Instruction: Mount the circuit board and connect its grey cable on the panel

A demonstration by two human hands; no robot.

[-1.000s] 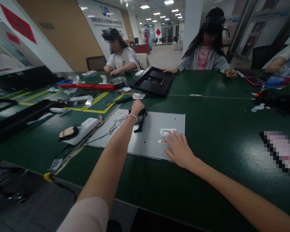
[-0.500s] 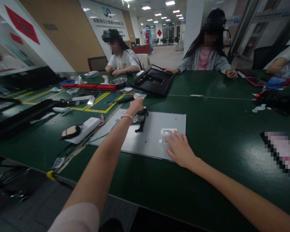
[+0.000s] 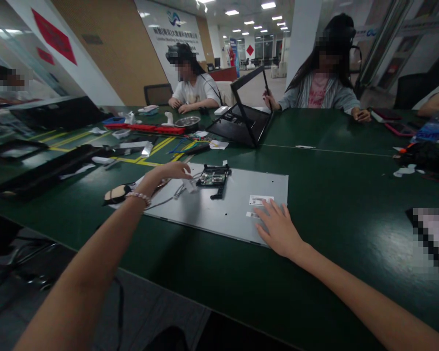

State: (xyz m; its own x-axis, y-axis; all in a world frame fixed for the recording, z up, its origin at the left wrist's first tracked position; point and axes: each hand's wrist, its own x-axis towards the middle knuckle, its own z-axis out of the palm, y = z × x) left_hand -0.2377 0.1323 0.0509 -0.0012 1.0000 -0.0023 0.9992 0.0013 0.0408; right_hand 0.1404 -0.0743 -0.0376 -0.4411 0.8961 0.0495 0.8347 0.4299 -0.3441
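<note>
A flat silver-grey panel (image 3: pixel 237 217) lies on the green table, with two white labels near its right side. My right hand (image 3: pixel 281 233) rests on the panel's right front corner by the labels, fingers spread. My left hand (image 3: pixel 170 173) is over the panel's left part, fingers bent downward and apart, with no held thing visible. Below and beside it are a grey cable (image 3: pixel 176 194) and a small white piece (image 3: pixel 189 185). A green circuit board (image 3: pixel 212 178) in a black bracket (image 3: pixel 219 191) sits at the panel's back middle.
Across the table a co-worker's hand (image 3: pixel 271 101) holds up a black frame (image 3: pixel 249 105) over a black casing (image 3: pixel 237 122). A black-and-tan item (image 3: pixel 117 194) is left of the panel. Further left lie long black parts (image 3: pixel 47 168); a metal bowl (image 3: pixel 188 122) stands behind.
My left hand has moved left and nearer, away from the circuit board, uncovering it. My right hand stays on the panel. The co-worker has tilted the black frame up from the casing.
</note>
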